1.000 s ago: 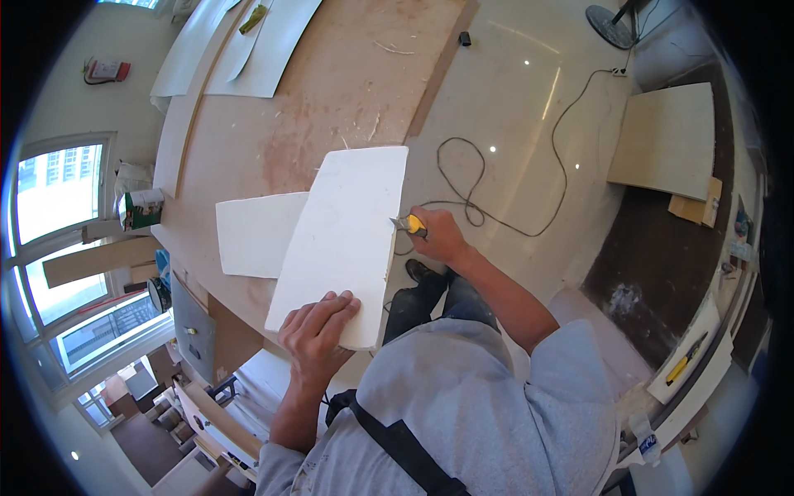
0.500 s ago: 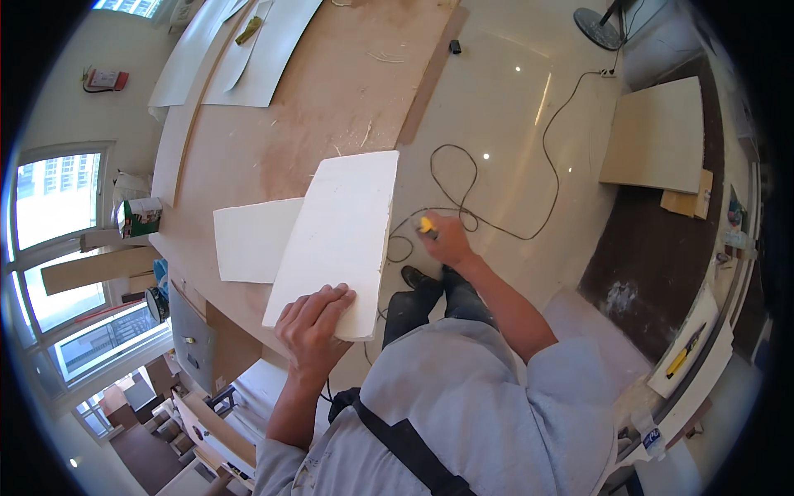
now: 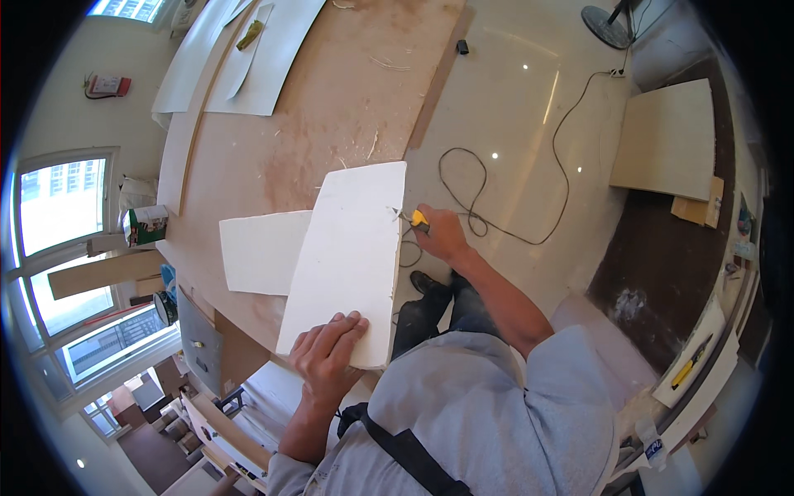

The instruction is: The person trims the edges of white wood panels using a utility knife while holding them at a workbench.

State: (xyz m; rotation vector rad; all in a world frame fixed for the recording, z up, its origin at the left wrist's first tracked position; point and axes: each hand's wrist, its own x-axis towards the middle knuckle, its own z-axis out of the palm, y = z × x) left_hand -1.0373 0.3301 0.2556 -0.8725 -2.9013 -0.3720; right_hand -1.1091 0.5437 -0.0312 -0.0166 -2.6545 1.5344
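Observation:
My left hand (image 3: 329, 351) grips the lower end of a white board (image 3: 346, 248), fingers on its top face and thumb out of sight. The board overhangs the right edge of the pinkish wooden worktable (image 3: 322, 99). In my right hand (image 3: 442, 233) is a yellow utility knife (image 3: 418, 221), its blade at the board's ragged right edge, above the middle. A second white board (image 3: 260, 252) lies on the table to the left, partly behind the first one.
White sheets (image 3: 281, 58) and a wooden strip (image 3: 198, 124) lie at the table's back. A cord (image 3: 538, 241) loops over the floor. Boards (image 3: 662, 140) lean at the right, beside another yellow knife (image 3: 686, 368). A bucket (image 3: 145, 223) stands at the left.
The knife in my right hand dropped away from the board's edge half a second ago and is back at it now. My left hand and the board have shifted slightly in view.

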